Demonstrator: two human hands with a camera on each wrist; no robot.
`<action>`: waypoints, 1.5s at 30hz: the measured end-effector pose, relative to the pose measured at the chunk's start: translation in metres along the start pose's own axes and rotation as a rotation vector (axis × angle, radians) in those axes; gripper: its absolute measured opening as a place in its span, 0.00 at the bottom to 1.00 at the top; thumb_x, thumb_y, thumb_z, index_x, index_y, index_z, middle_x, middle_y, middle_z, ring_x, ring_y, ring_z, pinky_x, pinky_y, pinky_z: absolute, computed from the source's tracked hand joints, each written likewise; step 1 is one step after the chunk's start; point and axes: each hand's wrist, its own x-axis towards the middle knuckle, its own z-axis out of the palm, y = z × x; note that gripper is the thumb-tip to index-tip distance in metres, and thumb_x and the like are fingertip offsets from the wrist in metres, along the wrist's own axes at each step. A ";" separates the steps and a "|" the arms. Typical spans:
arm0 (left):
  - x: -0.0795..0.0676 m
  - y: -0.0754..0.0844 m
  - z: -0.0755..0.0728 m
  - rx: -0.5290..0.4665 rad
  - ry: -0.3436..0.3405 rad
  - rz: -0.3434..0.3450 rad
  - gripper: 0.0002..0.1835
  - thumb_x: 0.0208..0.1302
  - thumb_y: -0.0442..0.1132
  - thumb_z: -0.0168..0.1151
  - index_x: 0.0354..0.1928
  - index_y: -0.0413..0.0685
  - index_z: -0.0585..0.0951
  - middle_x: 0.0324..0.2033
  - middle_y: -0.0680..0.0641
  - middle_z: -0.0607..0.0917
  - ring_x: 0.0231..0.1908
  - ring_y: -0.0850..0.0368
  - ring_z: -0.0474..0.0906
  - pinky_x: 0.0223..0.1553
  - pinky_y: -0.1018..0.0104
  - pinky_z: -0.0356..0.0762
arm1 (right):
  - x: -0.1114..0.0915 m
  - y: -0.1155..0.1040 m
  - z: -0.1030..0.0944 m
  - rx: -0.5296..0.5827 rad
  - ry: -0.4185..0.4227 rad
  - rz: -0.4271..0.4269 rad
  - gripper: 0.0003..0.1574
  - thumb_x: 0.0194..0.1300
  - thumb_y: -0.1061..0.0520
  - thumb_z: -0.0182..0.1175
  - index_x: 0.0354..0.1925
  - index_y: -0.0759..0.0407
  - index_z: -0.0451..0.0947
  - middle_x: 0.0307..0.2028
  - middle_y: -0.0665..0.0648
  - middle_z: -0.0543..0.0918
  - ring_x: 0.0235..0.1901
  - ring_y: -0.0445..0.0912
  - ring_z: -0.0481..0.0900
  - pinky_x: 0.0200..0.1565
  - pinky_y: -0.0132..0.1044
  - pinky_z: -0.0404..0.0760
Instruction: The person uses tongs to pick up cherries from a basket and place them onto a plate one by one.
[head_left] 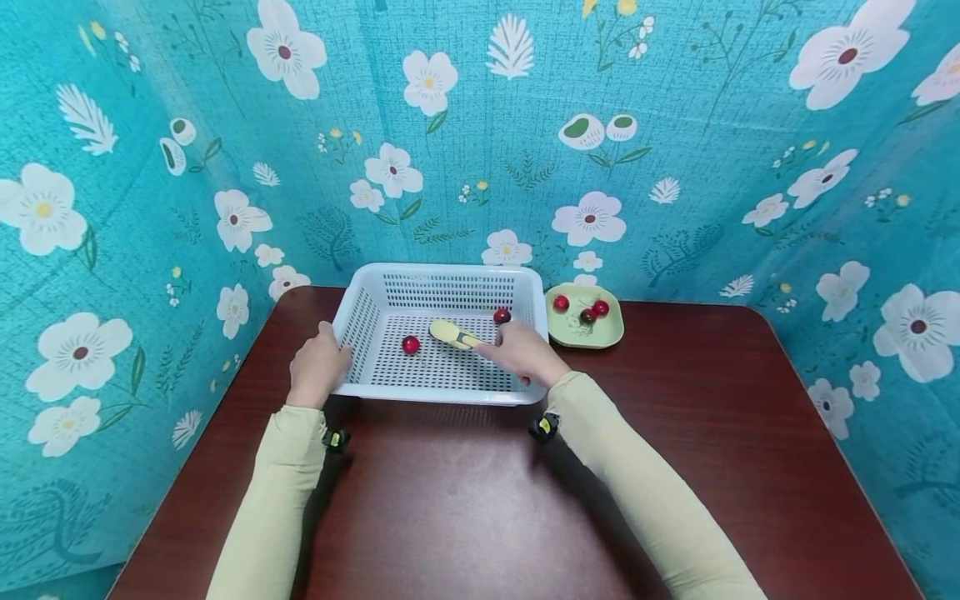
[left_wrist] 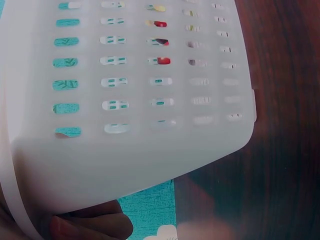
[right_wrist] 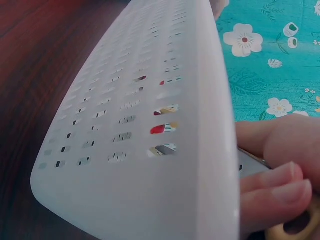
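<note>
In the head view a white slotted plastic basket (head_left: 438,396) stands on the table. My left hand (head_left: 318,367) grips its left rim; in the left wrist view the fingers (left_wrist: 95,224) curl below that rim. Reaching over the basket's right side, my right hand (head_left: 521,350) holds yellow-headed tongs (head_left: 450,333), head pointing left and down into the basket. A red cherry (head_left: 411,344) lies left of the tongs' head. Another, darker cherry (head_left: 502,315) sits behind the right hand, and a third peeks out beneath it. The right wrist view shows a yellow looped handle end (right_wrist: 295,230) by the curled fingers.
Right of the basket, close beside it, a small pale green plate (head_left: 592,340) bears three cherries (head_left: 588,316). Dark reddish-brown table (head_left: 450,500) extends in front. A teal flowered cloth (head_left: 465,167) hangs behind and on both sides.
</note>
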 end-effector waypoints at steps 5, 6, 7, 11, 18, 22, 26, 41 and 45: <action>0.000 0.002 0.000 -0.003 -0.004 0.009 0.22 0.75 0.40 0.53 0.59 0.29 0.65 0.40 0.28 0.82 0.33 0.36 0.85 0.34 0.43 0.81 | -0.002 0.003 -0.001 0.016 0.015 -0.020 0.26 0.74 0.37 0.60 0.39 0.60 0.76 0.19 0.52 0.67 0.10 0.44 0.63 0.13 0.35 0.65; 0.000 0.002 0.000 -0.002 -0.004 0.010 0.22 0.75 0.40 0.53 0.59 0.29 0.65 0.40 0.28 0.82 0.33 0.36 0.85 0.34 0.43 0.81 | -0.002 0.003 -0.001 0.025 0.017 -0.026 0.26 0.74 0.37 0.60 0.39 0.60 0.76 0.19 0.52 0.67 0.10 0.44 0.63 0.13 0.35 0.65; 0.000 0.002 0.000 -0.002 -0.003 0.011 0.22 0.75 0.40 0.53 0.59 0.29 0.65 0.40 0.28 0.82 0.33 0.36 0.85 0.33 0.43 0.81 | -0.003 0.004 -0.001 0.035 0.015 -0.033 0.26 0.74 0.37 0.59 0.40 0.60 0.76 0.19 0.52 0.67 0.10 0.44 0.63 0.13 0.35 0.65; 0.001 0.002 0.000 0.002 0.001 0.010 0.22 0.74 0.40 0.54 0.59 0.29 0.66 0.40 0.28 0.82 0.33 0.36 0.85 0.34 0.44 0.81 | -0.005 0.005 -0.003 0.094 0.014 -0.035 0.25 0.75 0.37 0.59 0.44 0.59 0.75 0.21 0.53 0.68 0.10 0.44 0.62 0.13 0.35 0.65; 0.001 0.002 0.000 0.010 0.004 0.005 0.22 0.74 0.40 0.53 0.59 0.29 0.66 0.40 0.28 0.82 0.33 0.37 0.85 0.34 0.44 0.81 | -0.008 0.008 -0.006 0.163 0.010 -0.037 0.25 0.75 0.37 0.59 0.48 0.57 0.74 0.20 0.52 0.66 0.09 0.44 0.59 0.13 0.35 0.65; 0.001 0.002 0.000 0.008 -0.003 0.002 0.23 0.74 0.40 0.53 0.60 0.29 0.65 0.40 0.28 0.82 0.33 0.37 0.85 0.34 0.44 0.81 | -0.010 0.012 -0.006 0.222 0.012 -0.083 0.23 0.75 0.38 0.60 0.49 0.56 0.74 0.20 0.51 0.66 0.08 0.44 0.59 0.12 0.35 0.65; 0.001 0.000 0.000 0.004 -0.007 0.001 0.24 0.74 0.40 0.54 0.61 0.29 0.65 0.40 0.28 0.82 0.33 0.37 0.84 0.34 0.45 0.82 | -0.013 0.018 -0.006 0.293 0.013 -0.128 0.22 0.74 0.38 0.60 0.49 0.55 0.75 0.22 0.52 0.69 0.08 0.45 0.59 0.12 0.36 0.65; 0.000 -0.001 0.002 0.006 -0.007 -0.001 0.24 0.74 0.41 0.55 0.60 0.30 0.65 0.41 0.28 0.82 0.34 0.37 0.85 0.35 0.43 0.83 | -0.028 0.039 -0.020 0.458 0.049 -0.227 0.24 0.73 0.37 0.61 0.50 0.54 0.76 0.29 0.55 0.74 0.11 0.44 0.59 0.14 0.38 0.65; 0.001 -0.001 0.003 0.005 0.001 0.003 0.23 0.74 0.41 0.54 0.61 0.30 0.65 0.41 0.28 0.82 0.34 0.37 0.85 0.36 0.43 0.83 | -0.031 0.044 -0.026 0.476 0.055 -0.226 0.23 0.73 0.38 0.62 0.51 0.52 0.76 0.31 0.58 0.74 0.11 0.44 0.60 0.13 0.36 0.66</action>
